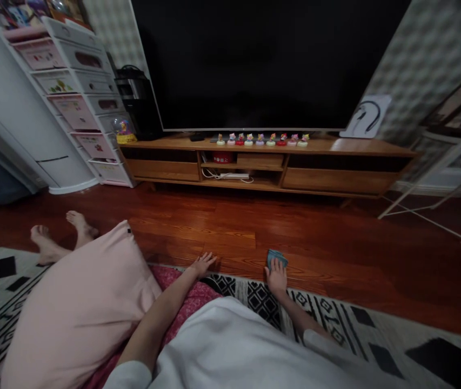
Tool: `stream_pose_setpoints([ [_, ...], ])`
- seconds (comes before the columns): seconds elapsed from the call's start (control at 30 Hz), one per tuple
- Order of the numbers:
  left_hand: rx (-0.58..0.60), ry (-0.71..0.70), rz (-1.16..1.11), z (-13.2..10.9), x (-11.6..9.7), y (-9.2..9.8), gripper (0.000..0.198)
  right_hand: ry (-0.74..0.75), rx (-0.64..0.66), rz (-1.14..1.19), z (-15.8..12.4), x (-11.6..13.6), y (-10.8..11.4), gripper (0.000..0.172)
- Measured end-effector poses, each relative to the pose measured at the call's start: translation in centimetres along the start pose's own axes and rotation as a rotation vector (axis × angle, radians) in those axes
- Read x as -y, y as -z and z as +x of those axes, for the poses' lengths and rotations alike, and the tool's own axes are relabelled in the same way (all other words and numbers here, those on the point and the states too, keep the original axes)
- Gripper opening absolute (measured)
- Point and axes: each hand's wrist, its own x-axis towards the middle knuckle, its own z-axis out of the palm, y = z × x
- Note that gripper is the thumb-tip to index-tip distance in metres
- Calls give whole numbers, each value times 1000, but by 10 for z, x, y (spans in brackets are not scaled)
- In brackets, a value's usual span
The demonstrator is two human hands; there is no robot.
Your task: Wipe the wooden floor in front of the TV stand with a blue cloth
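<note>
My right hand lies on a folded blue-green cloth on the wooden floor, just past the rug's edge. Its fingers are stretched over the cloth, and part of the cloth shows beyond the fingertips and to the left. My left hand rests with spread fingers at the border between rug and floor, holding nothing. Beneath my left forearm is dark pink fabric. A large pale pink cushion lies left of that arm.
Bare feet extend past the cushion. A patterned rug borders the reddish wooden floor. Ahead stands a low TV cabinet with several small figurines beneath a large dark screen. Drawers stand left, a white-legged table right.
</note>
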Motion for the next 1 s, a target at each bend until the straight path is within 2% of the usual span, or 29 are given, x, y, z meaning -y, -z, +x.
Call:
stream_pose_setpoints([
  [0.13, -4, 2, -9, -3, -1, 1, 83, 263, 71, 55, -17, 68, -4, 58],
  [0.23, 16, 25, -8, -5, -1, 1, 84, 369, 92, 107, -18, 110, -5, 59],
  [0.3, 25, 32, -9, -6, -2, 1, 84, 384, 91, 133, -8, 128, -1, 60],
  [0.4, 22, 23, -9, -5, -2, 0, 85, 369, 87, 153, 16, 138, 11, 58],
  [0.5, 25, 27, -13, -2, 0, -1, 85, 351, 114, 138, 38, 130, 24, 58],
  [0.6, 29, 27, -30, 0, 3, -3, 87, 400, 166, 125, 42, 109, 30, 66],
  [0.7, 20, 12, -38, 1, 6, -5, 88, 453, 227, 122, 20, 79, 27, 70],
  [0.87, 19, -1, -27, 2, 8, -7, 84, 460, 276, 113, -41, 25, 19, 72],
  [0.93, 19, -6, -30, 1, 7, -7, 81, 490, 283, 122, -52, 9, 20, 74],
  [1.0, 26, -9, -36, 1, 8, -7, 80, 542, 297, 137, -49, -1, 23, 74],
])
